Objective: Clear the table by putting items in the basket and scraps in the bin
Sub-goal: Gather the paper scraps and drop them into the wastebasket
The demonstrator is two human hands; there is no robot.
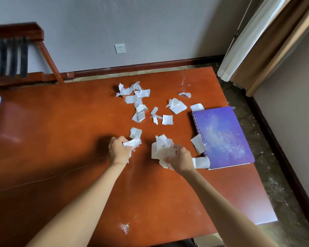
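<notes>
Torn white paper scraps (137,102) lie scattered over the middle of the reddish-brown tabletop (61,139), thickest in a loose cluster toward the far side. A few more sit further right. My left hand (119,150) has its fingers curled tight round a crumpled wad (132,143) of the paper, and a single loose piece (135,132) lies just beyond it. My right hand (181,160), a little to the right and close by, grips a larger bunch (161,148) of torn sheets, fingers closed over it low at the tabletop.

Right of that hand, a purple spiral notebook (221,138) lies flat near the tabletop's right edge, binding toward me. Two scraps touch its left side, one (198,143) overlapping the spiral and another (201,162) at its near corner. White smudges mark the wood in the far right part and near me.

Beyond the tabletop, a grey wall carries a white socket (120,48). Dark wooden furniture (16,56) stands at far left and a curtain (257,41) hangs at far right.
</notes>
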